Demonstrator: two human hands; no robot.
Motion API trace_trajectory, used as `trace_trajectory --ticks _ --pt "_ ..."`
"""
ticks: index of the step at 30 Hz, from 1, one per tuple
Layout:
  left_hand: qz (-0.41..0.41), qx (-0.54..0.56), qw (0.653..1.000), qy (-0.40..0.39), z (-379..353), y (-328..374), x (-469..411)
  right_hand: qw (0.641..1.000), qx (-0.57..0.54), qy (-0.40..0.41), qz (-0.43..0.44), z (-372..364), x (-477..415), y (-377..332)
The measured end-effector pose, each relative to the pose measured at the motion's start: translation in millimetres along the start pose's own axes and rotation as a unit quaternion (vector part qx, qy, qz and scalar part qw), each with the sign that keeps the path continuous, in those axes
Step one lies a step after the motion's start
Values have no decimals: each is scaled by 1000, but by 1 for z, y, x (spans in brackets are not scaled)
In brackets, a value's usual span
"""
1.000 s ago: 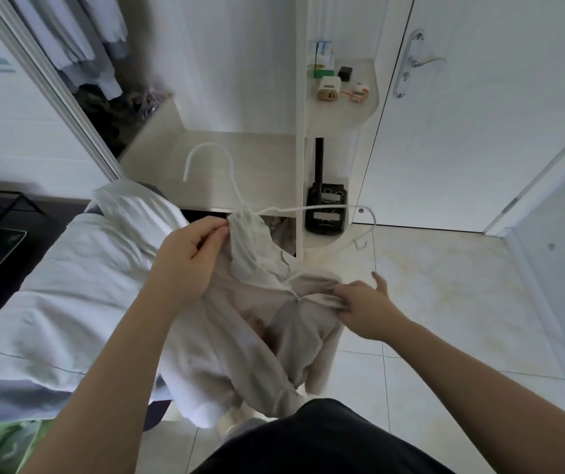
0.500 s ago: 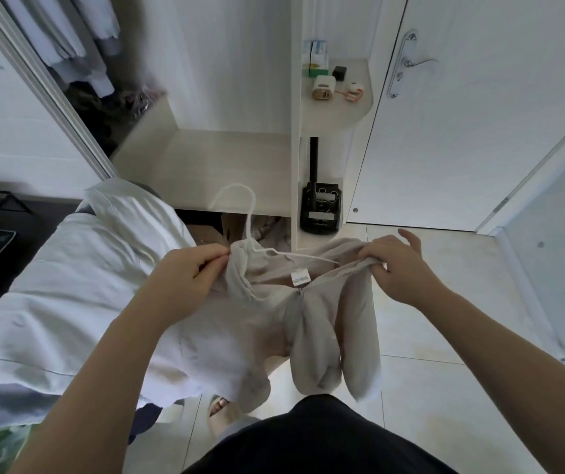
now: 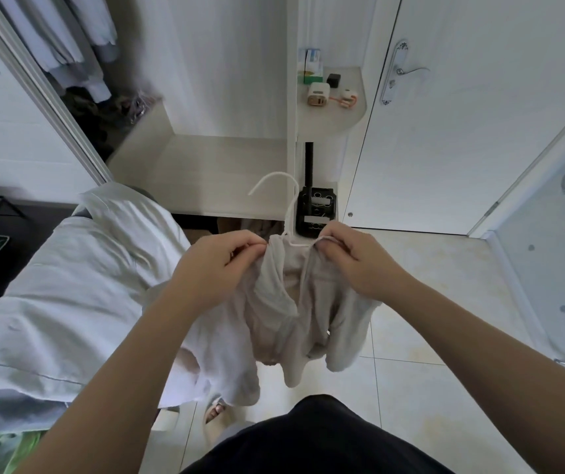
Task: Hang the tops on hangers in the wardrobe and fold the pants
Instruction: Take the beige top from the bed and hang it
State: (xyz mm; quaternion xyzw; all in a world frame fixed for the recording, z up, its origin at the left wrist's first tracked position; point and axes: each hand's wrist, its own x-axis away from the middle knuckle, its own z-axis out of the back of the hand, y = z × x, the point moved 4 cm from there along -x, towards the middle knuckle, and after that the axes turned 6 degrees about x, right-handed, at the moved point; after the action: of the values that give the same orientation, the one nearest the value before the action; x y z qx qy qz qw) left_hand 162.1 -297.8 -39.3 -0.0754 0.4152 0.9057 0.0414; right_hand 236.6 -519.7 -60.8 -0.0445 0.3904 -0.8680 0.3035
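A beige top [image 3: 287, 302] hangs in front of me on a white hanger [image 3: 286, 200], whose hook sticks up above the neckline. My left hand [image 3: 216, 265] pinches the left side of the neckline. My right hand [image 3: 353, 258] pinches the right side of the neckline over the hanger's arm. The body and sleeves of the top droop between my forearms. The hanger's arms are mostly hidden inside the cloth.
The open wardrobe [image 3: 205, 165] stands straight ahead, with hung clothes [image 3: 68, 46] at upper left. A bed with white bedding [image 3: 68, 285] lies to my left. A corner shelf [image 3: 332, 100] holds small items. A white door [image 3: 462, 131] is on the right.
My right hand moved left and up to the neckline beside the hanger's neck. The hook rose and now stands higher above the top, and the hands are closer together.
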Motion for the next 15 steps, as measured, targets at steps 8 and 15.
trace_trajectory --ticks 8,15 --pt "-32 39 998 36 -16 6 -4 1000 11 -6 25 -7 -5 -19" --pt "-16 18 990 139 -14 -3 -3 999 9 10 41 0 -5 -17"
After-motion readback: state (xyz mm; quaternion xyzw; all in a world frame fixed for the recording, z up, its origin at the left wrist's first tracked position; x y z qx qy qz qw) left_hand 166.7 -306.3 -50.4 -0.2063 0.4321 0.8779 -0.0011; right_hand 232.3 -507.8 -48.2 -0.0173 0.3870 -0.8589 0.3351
